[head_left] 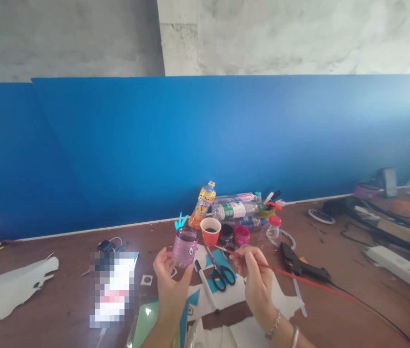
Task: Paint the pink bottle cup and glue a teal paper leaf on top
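Observation:
My left hand is closed round a small purple jar, holding it upright. An eye shape shows on the jar's side, and a teal paper tuft shows above its rim. In my right hand is a thin red-handled paintbrush, pinched between the fingers, its tip pointing left towards the jar but apart from it. Between and beyond my hands stand a red paper cup with dark liquid and a magenta paint pot. Black-handled scissors and a marker lie just below.
Plastic bottles lie at the back beside an upright orange-labelled bottle. To the right are a glue gun, its cord and a white power strip. A lit, blurred-out screen and white torn paper lie left.

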`<state>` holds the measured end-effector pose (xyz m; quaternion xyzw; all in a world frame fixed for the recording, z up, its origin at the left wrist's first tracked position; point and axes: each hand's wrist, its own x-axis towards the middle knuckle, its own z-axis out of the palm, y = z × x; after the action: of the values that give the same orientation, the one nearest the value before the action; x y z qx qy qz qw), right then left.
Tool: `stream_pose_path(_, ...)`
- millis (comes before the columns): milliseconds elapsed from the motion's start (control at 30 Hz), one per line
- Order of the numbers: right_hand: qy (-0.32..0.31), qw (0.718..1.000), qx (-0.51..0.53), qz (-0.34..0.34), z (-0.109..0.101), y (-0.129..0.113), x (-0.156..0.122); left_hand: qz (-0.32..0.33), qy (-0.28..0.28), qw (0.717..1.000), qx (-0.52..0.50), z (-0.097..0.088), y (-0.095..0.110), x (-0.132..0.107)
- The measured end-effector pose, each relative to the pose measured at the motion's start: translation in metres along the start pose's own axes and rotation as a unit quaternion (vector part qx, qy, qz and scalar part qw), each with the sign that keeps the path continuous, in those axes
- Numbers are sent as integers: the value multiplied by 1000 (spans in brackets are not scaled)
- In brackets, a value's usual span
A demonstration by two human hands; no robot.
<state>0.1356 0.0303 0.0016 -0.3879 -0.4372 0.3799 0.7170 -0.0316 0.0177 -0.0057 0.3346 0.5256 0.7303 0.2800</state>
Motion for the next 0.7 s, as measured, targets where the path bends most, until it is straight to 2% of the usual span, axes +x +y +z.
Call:
stream_pose_path(200,-6,1000,-1,7,0,0,0,20,4,1000,22,1,3,-2)
stream_pose_path(433,-6,1000,-3,6,0,0,1,8,19,1000,13,2,7,-4)
stream_pose_path(700,0,1000,19,15,-1,5,1,1,9,999,35,0,4,-3)
